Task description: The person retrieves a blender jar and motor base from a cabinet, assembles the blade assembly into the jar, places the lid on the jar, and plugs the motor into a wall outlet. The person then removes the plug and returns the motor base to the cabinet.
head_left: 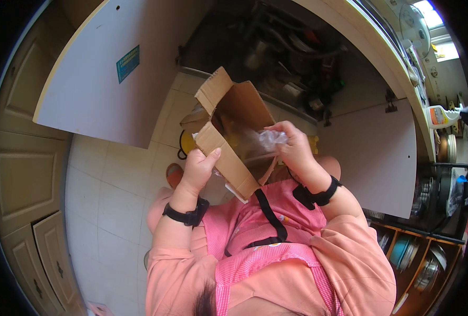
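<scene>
A brown cardboard box (227, 158) with its flaps folded out is held in front of my lap. My left hand (198, 168) grips its near left flap, thumb on top and fingers underneath. At the box's right side, my right hand (295, 146) is closed on a crumpled piece of clear plastic (272, 139), which hangs over the opening. Motion blurs the plastic's lower part. Inside the box something yellowish shows dimly; I cannot make out what it is.
Ahead is an open cupboard (292, 58) with dark hoses and clutter inside. Its left door (107, 79) and right door (370, 158) stand wide. A spray bottle (442, 117) sits on the counter at right, above a rack of dishes (406, 253). Something round and yellow (186, 142) rests behind the box.
</scene>
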A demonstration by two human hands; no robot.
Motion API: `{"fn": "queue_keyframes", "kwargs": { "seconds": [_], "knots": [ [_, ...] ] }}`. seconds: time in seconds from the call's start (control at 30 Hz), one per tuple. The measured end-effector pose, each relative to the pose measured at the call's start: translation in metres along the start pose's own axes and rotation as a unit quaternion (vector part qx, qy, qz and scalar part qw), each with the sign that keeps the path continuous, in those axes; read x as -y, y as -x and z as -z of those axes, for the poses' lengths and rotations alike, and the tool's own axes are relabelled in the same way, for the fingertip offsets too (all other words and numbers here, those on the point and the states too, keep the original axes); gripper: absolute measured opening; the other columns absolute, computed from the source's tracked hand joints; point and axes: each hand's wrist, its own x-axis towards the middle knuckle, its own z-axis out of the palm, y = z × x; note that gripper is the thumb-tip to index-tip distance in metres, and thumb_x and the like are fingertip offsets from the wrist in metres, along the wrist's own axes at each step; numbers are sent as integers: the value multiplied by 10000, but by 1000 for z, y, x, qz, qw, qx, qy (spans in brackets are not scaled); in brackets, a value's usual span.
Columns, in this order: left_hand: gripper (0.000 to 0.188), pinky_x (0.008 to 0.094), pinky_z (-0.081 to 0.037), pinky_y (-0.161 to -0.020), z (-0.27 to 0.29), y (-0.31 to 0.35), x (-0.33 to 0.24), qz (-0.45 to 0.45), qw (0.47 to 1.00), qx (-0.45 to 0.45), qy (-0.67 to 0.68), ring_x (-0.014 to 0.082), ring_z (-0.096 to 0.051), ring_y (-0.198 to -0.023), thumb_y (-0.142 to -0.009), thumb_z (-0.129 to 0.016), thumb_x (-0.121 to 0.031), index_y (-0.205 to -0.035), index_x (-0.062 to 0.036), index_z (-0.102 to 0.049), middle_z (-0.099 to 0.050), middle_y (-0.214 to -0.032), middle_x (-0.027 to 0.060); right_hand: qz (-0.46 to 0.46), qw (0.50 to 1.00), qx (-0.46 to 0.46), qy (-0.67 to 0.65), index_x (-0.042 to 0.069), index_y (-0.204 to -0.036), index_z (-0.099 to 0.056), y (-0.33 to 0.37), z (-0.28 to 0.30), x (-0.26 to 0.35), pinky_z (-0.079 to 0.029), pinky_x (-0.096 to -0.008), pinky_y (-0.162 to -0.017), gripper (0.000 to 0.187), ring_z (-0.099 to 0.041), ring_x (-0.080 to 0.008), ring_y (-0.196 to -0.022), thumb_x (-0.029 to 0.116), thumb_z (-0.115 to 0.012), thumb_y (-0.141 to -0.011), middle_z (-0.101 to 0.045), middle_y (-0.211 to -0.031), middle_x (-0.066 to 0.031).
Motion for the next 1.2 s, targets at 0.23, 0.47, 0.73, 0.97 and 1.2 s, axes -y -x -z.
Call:
{"fn": "queue_keyframes", "kwargs": {
  "seconds": [0.23,0.47,0.73,0.97,1.2],
  "knots": [
    [187,256,-466,-751,9,-4,-5,10,999,-31,14,101,-585,-832,-887,-580,-116,-988,31,-636,-647,-918,28,5,972,-73,-223,9,-1018,-550,16,42,5,-446,-297,-924,382,-571,-179,-1048,-187,-390,-731,-634,-1099,-117],
    [213,262,-462,-786,16,-5,-1,17,998,-49,25,115,-589,-867,-874,-584,-107,-1029,33,-622,-644,-965,42,97,946,-78,-298,5,-1023,-539,24,57,17,-429,-350,-970,341,-556,-236,-1106,-179,-425,-759,-602,-1142,-167],
    [270,281,-465,-815,28,-1,-5,23,998,-41,30,150,-592,-913,-878,-584,-113,-1111,23,-572,-626,-1011,59,276,943,-88,-167,24,-1038,-549,34,64,31,-444,-346,-926,234,-568,-264,-1098,-51,-586,-820,-578,-1179,-207],
    [295,269,-484,-750,34,2,-13,-5,999,-24,26,148,-597,-881,-879,-593,-114,-1140,15,-542,-619,-1003,52,324,942,-83,-37,30,-1014,-581,37,49,37,-498,-311,-820,387,-617,-263,-982,-10,-756,-671,-622,-1104,-183],
    [240,238,-486,-651,30,3,-19,-55,997,-56,12,123,-598,-799,-885,-582,-99,-1105,-8,-551,-617,-948,48,344,938,-16,40,47,-1030,-573,32,40,45,-530,-343,-716,428,-633,-311,-901,-16,-718,-631,-627,-1014,-140]
  ]
}}
